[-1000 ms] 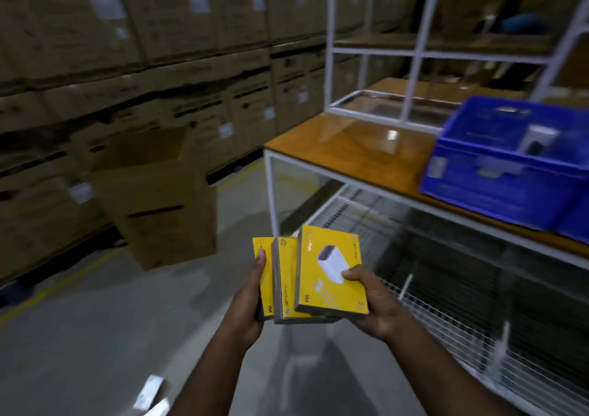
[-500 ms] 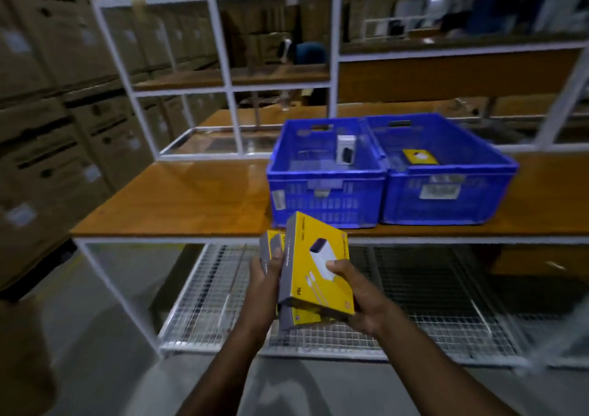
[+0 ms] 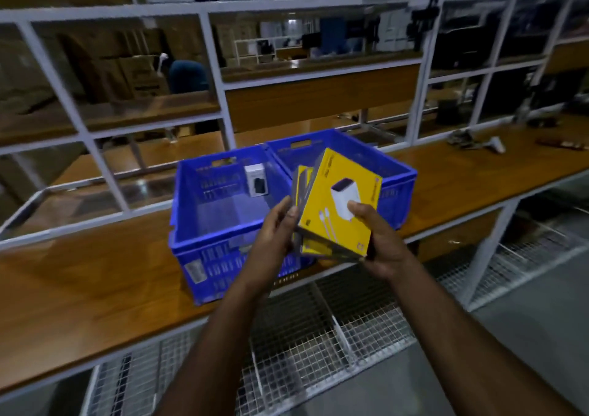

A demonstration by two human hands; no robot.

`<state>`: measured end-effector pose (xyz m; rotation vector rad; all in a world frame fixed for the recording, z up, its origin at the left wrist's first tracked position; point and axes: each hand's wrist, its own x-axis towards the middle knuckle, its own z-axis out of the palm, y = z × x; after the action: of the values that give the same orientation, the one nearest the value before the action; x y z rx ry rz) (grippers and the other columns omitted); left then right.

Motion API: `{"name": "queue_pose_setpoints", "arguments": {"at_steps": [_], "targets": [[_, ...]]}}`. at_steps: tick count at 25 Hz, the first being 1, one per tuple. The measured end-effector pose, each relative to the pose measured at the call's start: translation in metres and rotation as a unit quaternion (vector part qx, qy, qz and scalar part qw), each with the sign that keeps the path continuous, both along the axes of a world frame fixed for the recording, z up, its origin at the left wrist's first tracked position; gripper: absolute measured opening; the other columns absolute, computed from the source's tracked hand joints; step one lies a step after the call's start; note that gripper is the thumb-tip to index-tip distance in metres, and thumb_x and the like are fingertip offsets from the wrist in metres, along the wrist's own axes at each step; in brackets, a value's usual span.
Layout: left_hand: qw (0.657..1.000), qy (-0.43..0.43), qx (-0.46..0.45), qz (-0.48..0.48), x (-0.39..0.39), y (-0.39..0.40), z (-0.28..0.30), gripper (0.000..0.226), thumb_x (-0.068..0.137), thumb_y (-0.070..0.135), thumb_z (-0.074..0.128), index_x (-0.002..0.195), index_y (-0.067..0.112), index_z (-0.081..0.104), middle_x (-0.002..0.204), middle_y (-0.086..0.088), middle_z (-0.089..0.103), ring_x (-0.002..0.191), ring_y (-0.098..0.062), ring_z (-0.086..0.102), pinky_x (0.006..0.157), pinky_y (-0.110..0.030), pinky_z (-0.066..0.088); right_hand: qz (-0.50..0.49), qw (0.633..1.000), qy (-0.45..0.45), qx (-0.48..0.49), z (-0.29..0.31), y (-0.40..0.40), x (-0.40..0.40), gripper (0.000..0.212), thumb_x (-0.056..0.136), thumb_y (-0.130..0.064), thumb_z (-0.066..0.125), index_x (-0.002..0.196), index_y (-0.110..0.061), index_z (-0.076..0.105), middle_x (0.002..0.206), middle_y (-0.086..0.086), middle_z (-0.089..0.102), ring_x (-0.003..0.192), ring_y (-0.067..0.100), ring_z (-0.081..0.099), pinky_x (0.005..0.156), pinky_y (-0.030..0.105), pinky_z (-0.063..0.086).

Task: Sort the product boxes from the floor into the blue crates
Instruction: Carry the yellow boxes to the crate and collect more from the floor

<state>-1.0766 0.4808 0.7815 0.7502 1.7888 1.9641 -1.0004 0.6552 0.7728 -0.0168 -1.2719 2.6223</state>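
Both my hands hold a fanned stack of yellow product boxes (image 3: 338,205) just in front of two blue crates. My right hand (image 3: 376,237) grips the front box, thumb on its printed face. My left hand (image 3: 274,234) holds the left edges of the boxes behind it. The left blue crate (image 3: 210,221) has a small white box (image 3: 256,180) leaning on its far wall. The right blue crate (image 3: 395,173) stands touching it, mostly hidden behind the boxes.
The crates stand on a wooden bench top (image 3: 95,272) with a white metal frame (image 3: 108,173) behind. A wire mesh shelf (image 3: 302,352) lies below the bench. Small tools (image 3: 478,141) lie far right on the bench.
I have come closer to the bench and the view has swung right. The boxes have risen from below bench level up to in front of the crates.
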Motion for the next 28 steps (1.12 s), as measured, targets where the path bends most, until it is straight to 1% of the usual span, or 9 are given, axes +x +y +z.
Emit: {"name": "queue_pose_setpoints", "arguments": {"at_steps": [3, 10, 13, 16, 18, 20, 21, 24, 28], "targets": [[0.999, -0.027, 0.014, -0.019, -0.026, 0.027, -0.002, 0.070, 0.081, 0.062, 0.058, 0.141, 0.028, 0.047, 0.136, 0.009, 0.058, 0.126, -0.010, 0.055, 0.099, -0.037, 0.050, -0.071, 0.997, -0.008, 0.014, 0.013, 0.042, -0.028, 0.051, 0.088, -0.032, 0.065, 0.136, -0.017, 0.054, 0.129, 0.016, 0.064, 0.114, 0.035, 0.064, 0.089, 0.051, 0.054], [1.000, -0.006, -0.014, 0.012, -0.101, 0.158, 0.024, 0.088, 0.075, 0.066, 0.062, 0.148, 0.028, 0.034, 0.146, 0.007, 0.044, 0.129, -0.015, 0.049, 0.096, -0.033, 0.044, -0.162, 0.986, -0.027, 0.027, 0.034, 0.141, -0.120, 0.057, 0.083, -0.041, 0.072, 0.134, -0.022, 0.057, 0.124, 0.011, 0.067, 0.112, 0.036, 0.064, 0.090, 0.056, 0.053], [0.991, -0.128, 0.030, 0.033, -0.136, 0.230, 0.031, 0.096, 0.062, 0.068, 0.078, 0.141, 0.028, 0.043, 0.136, -0.001, 0.058, 0.116, -0.025, 0.062, 0.086, -0.046, 0.053, -0.179, 0.981, -0.063, 0.045, 0.039, 0.173, -0.145, 0.044, 0.088, -0.031, 0.068, 0.130, -0.021, 0.058, 0.113, 0.006, 0.072, 0.102, 0.032, 0.069, 0.082, 0.048, 0.057], [0.977, -0.206, 0.035, 0.049, -0.166, 0.275, 0.023, 0.063, 0.074, 0.049, 0.078, 0.128, 0.022, 0.060, 0.120, -0.006, 0.070, 0.105, -0.028, 0.068, 0.081, -0.044, 0.056, -0.156, 0.974, -0.136, 0.090, 0.035, 0.210, -0.162, 0.033, 0.090, -0.032, 0.066, 0.120, -0.020, 0.062, 0.101, 0.002, 0.073, 0.088, 0.024, 0.069, 0.072, 0.040, 0.056], [0.977, -0.210, 0.004, 0.043, -0.180, 0.284, 0.015, 0.042, 0.084, 0.041, 0.072, 0.119, 0.018, 0.066, 0.107, -0.008, 0.074, 0.092, -0.026, 0.072, 0.077, -0.040, 0.057, -0.153, 0.965, -0.176, 0.123, 0.028, 0.239, -0.168, 0.068, 0.080, -0.050, 0.072, 0.135, -0.016, 0.051, 0.118, 0.005, 0.068, 0.091, 0.023, 0.069, 0.081, 0.047, 0.056], [0.976, -0.212, -0.048, 0.023, -0.197, 0.280, 0.006, 0.037, 0.087, 0.037, 0.068, 0.117, 0.015, 0.066, 0.099, -0.010, 0.075, 0.078, -0.024, 0.072, 0.072, -0.035, 0.058, -0.220, 0.929, -0.234, 0.183, 0.023, 0.268, -0.172, 0.112, 0.059, -0.071, 0.075, 0.148, -0.020, 0.029, 0.145, 0.007, 0.048, 0.116, 0.029, 0.059, 0.097, 0.051, 0.050], [0.971, -0.224, -0.082, -0.001, -0.205, 0.278, 0.002, 0.041, 0.086, 0.036, 0.068, 0.119, 0.013, 0.066, 0.100, -0.011, 0.074, 0.079, -0.024, 0.072, 0.073, -0.034, 0.059, -0.276, 0.904, -0.246, 0.213, 0.019, 0.282, -0.177, 0.112, 0.060, -0.072, 0.073, 0.148, -0.021, 0.026, 0.150, 0.007, 0.039, 0.126, 0.030, 0.051, 0.101, 0.050, 0.047], [0.953, -0.243, -0.176, -0.048, -0.219, 0.278, -0.013, 0.057, 0.079, 0.046, 0.070, 0.123, 0.011, 0.067, 0.115, -0.013, 0.071, 0.106, -0.028, 0.067, 0.097, -0.041, 0.052, -0.350, 0.873, -0.200, 0.274, 0.013, 0.311, -0.186, 0.062, 0.083, -0.049, 0.069, 0.132, -0.021, 0.045, 0.140, 0.007, 0.045, 0.121, 0.025, 0.050, 0.097, 0.042, 0.047], [0.965, -0.082, -0.246, -0.029, -0.202, 0.308, -0.015, 0.039, 0.097, 0.052, 0.045, 0.117, 0.024, 0.064, 0.111, 0.006, 0.072, 0.095, -0.008, 0.066, 0.076, -0.022, 0.049, -0.300, 0.827, -0.160, 0.447, 0.005, 0.308, -0.202, 0.029, 0.085, -0.041, 0.068, 0.105, -0.021, 0.062, 0.117, 0.005, 0.059, 0.109, 0.022, 0.057, 0.091, 0.042, 0.050]]}}
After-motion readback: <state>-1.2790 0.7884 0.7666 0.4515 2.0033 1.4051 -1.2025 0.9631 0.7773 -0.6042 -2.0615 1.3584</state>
